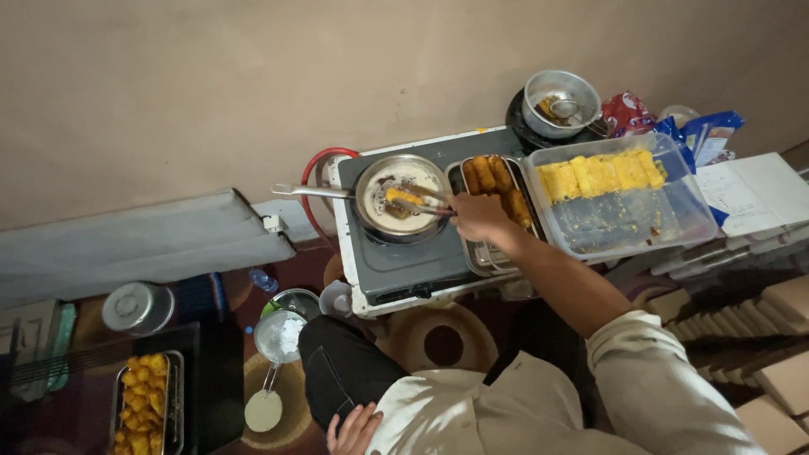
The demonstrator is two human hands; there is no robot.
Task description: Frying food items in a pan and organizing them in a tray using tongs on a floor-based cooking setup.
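A pair of tongs (425, 200) is held in the right hand (477, 215), the grip closed round the handles, and the tips are pinched on a golden piece of food (403, 197) in the frying pan (401, 199). The piece sits in the pan just left of the hand, kept at tongs' length, presumably so the fingers are spared the hot oil. The pan is set on a small stove (404, 265), its long handle pointed away to the left. Just beside it, under the wrist, a metal tray (482, 253) of browned rolls is kept, seemingly within easy reach for fried pieces. Further right, a clear plastic box (640, 221) is lined with pale yellow uncooked rolls. The left hand (354, 430) is rested on the knee, fingers loosely apart, nothing held. Down on the floor at the left, another tray of fried pieces (145, 404) and a bowl of white flour (280, 335) are seen.
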